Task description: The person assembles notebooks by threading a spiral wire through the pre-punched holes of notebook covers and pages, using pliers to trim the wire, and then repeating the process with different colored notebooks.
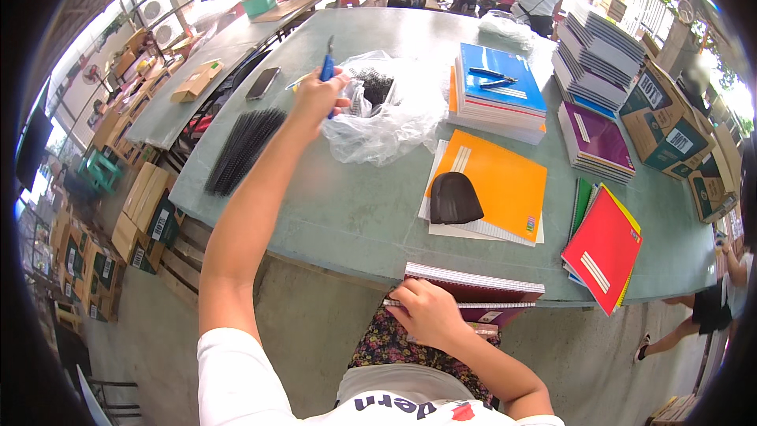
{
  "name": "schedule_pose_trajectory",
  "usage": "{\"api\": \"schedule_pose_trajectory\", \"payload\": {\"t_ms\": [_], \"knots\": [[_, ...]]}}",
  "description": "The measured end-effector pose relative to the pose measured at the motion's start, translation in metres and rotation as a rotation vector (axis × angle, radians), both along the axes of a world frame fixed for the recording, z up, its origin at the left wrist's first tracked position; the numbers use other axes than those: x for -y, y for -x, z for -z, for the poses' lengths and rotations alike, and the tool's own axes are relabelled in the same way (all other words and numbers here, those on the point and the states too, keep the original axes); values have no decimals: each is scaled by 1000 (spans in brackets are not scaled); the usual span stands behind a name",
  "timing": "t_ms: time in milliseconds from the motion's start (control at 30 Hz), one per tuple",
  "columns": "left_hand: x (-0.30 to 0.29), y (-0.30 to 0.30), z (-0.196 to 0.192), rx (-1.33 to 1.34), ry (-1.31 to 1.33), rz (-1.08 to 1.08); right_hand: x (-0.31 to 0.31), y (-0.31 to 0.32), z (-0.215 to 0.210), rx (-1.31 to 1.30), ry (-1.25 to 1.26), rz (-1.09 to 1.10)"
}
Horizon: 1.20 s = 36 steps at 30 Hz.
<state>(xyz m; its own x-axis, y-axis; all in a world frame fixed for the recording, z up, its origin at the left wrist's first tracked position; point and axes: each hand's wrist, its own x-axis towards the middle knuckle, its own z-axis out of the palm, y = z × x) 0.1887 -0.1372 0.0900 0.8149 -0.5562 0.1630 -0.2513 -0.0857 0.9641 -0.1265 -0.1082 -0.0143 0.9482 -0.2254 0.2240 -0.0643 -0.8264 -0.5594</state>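
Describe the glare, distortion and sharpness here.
Head view: daylight washes out the top background; head view: the table's near edge bows, with black corners around; head view: the plastic bag shows whitish glare, while the blue pliers look fairly sharp.

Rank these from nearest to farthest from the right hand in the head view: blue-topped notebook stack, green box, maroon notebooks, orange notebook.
From the right hand:
1. Maroon notebooks: touching it, at the table's near edge.
2. Orange notebook: ahead, slightly right.
3. Blue-topped notebook stack: beyond the orange one.
4. Green box: far left, on another table.
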Motion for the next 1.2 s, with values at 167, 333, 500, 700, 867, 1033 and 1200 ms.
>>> {"api": "schedule_pose_trajectory", "payload": {"t_ms": [167,333,500,700,867,1033,1200], "knots": [[-53,-47,112,419,-347,99,52,79,10,-230,138,282],[-98,-10,181,849,-656,-59,110,168,-64,21,-223,725],[-141,-75,173,782,-857,-379,162,286,-159,513,685,1539],[-224,-131,230,975,-1054,-563,290,365,-86,275,897,1632],[-240,-137,201,1002,-952,-603,327,389,63,-46,196,1404],[-184,-77,139,1056,-359,-470,317,420,72,30,108,1288],[-214,-6,63,339,-170,-455,235,252,4,511,-137,1153]]}}
